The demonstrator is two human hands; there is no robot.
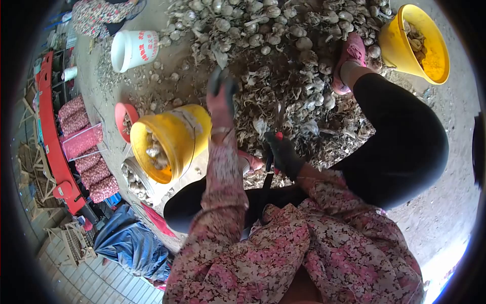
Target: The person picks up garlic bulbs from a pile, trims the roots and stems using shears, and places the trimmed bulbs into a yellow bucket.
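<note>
My left hand [221,93], in a dark-fingered glove, stretches out to the near edge of a heap of garlic [253,30]. Its fingers are extended and slightly apart, and a pale garlic bulb [220,58] lies right at the fingertips. My right hand [284,154], gloved in dark grey, is closed around a red-handled tool [279,136] above my lap. A thin blade-like part of it points away from me over the trimmings; the grip is mostly hidden by the fingers. Dry garlic stalks and skins [273,86] cover the ground between my feet.
A yellow bucket [195,119] with some garlic stands tilted left of my left arm, beside a red bowl [126,121] and a white container of garlic [134,177]. Another yellow bucket [390,45] is at far right. A white bucket [121,50], filled mesh sacks [83,137] and a person [96,17] are left.
</note>
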